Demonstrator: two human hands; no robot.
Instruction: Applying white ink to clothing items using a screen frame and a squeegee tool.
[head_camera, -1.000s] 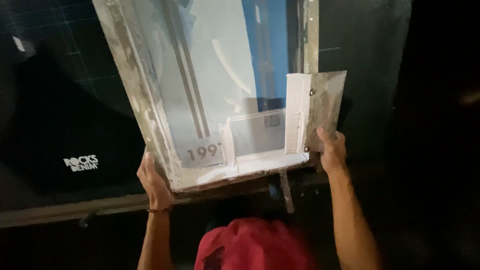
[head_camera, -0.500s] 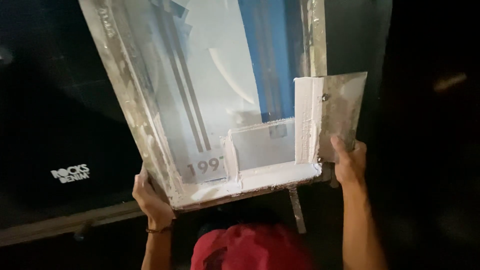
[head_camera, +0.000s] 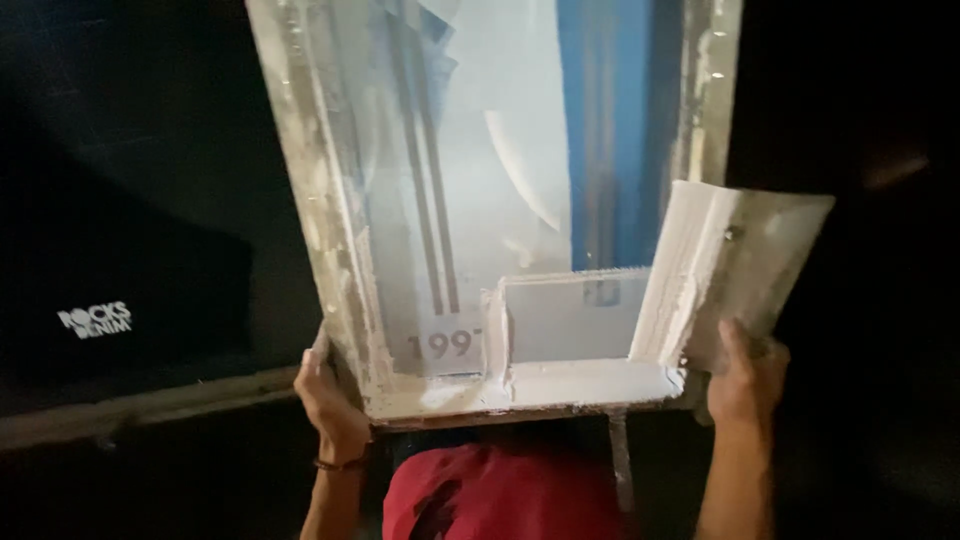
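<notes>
Overhead, left hand (head_camera: 335, 405) grips lower corner of paint-caked screen frame (head_camera: 330, 230); right hand (head_camera: 745, 375) clasps flat squeegee (head_camera: 740, 265) against frame's opposite edge.

The surroundings are very dark, almost black, with light falling only on the middle of the view. On the left a dark cloth or panel (head_camera: 130, 290) hangs or lies in shadow, carrying a small white printed mark. Below it a pale, dusty ledge or rail (head_camera: 150, 405) runs slantwise from the lower left toward the centre. The right side is a deep black surface (head_camera: 880, 120), with one faint warm glint high up. What lies farther back cannot be told, as the dark swallows walls and floor alike.
</notes>
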